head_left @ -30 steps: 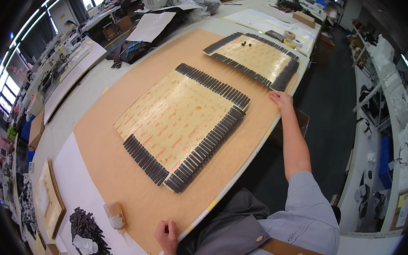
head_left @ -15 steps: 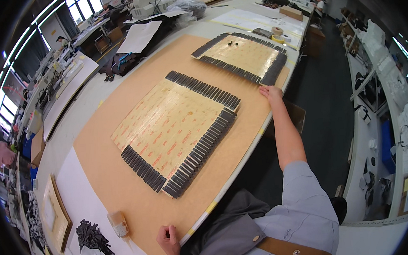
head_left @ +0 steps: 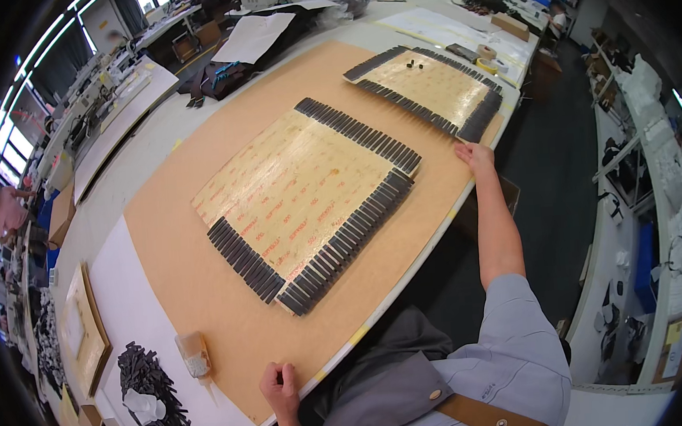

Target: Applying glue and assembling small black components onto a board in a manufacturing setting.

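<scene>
My right hand (head_left: 476,156) reaches out and pinches the near corner of the far board (head_left: 426,79), a yellowish sheet edged with dark strips. Two or three tiny dark pieces lie on that board. My left hand (head_left: 280,385) is a closed fist at the table's near edge; nothing shows in it. Between the hands lies a larger yellowish board (head_left: 293,188) with red print. Short dark strips (head_left: 351,244) line three of its sides, side by side; its far left side is bare.
Brown paper (head_left: 160,247) covers the table under both boards. Left of my fist are a squeeze bottle (head_left: 194,356) with a brownish nozzle and a pile of dark strips (head_left: 153,388) with a white crumpled piece on it. Tape rolls (head_left: 486,57) lie beyond the far board. Shelves stand right.
The view has shifted, so the table and boards appear a little higher and further right. Both hands keep their places, the right one at the far board's corner.
</scene>
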The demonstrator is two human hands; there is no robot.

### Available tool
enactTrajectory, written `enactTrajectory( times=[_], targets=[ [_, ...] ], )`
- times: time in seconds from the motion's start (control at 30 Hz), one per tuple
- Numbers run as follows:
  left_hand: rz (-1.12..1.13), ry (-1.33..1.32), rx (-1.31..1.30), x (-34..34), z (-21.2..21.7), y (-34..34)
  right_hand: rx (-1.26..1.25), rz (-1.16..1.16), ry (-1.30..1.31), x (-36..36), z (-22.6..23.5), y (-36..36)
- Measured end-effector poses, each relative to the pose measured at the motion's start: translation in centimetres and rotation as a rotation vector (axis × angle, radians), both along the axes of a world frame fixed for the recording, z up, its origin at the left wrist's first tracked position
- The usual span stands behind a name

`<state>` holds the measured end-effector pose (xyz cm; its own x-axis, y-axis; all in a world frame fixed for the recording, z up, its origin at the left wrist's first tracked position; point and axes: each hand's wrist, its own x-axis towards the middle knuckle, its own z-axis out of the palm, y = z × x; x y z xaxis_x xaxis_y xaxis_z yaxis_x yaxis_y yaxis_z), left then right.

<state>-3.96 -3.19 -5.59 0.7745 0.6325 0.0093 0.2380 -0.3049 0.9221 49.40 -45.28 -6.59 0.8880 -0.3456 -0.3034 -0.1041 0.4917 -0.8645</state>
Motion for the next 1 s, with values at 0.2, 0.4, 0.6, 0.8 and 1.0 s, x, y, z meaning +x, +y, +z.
enactTrajectory(
  times=[0.2, 0.4, 0.6, 0.8, 1.0],
  targets=[
    [0.042, -0.02, 0.004, 0.0, 0.7, -0.2, -0.529, -0.005, 0.098, -3.1, 1.9, 0.3],
    [0.178, 0.067, 0.018, 1.1, 1.5, -1.4, -1.099, 0.138, -0.109, 1.8, 10.9, 2.7],
    [0.137, 0.186, 0.404, 5.0, 2.1, -3.7, -1.555, 0.273, -0.087, 16.9, 8.6, 4.4],
    [0.174, 0.289, 0.532, 7.6, 2.6, -4.3, -1.749, 0.295, -0.043, 27.4, 5.8, 8.0],
    [0.17, 0.294, 0.655, 8.5, 2.2, -3.2, -1.797, 0.266, 0.131, 32.0, 3.5, 12.9]
  ],
)
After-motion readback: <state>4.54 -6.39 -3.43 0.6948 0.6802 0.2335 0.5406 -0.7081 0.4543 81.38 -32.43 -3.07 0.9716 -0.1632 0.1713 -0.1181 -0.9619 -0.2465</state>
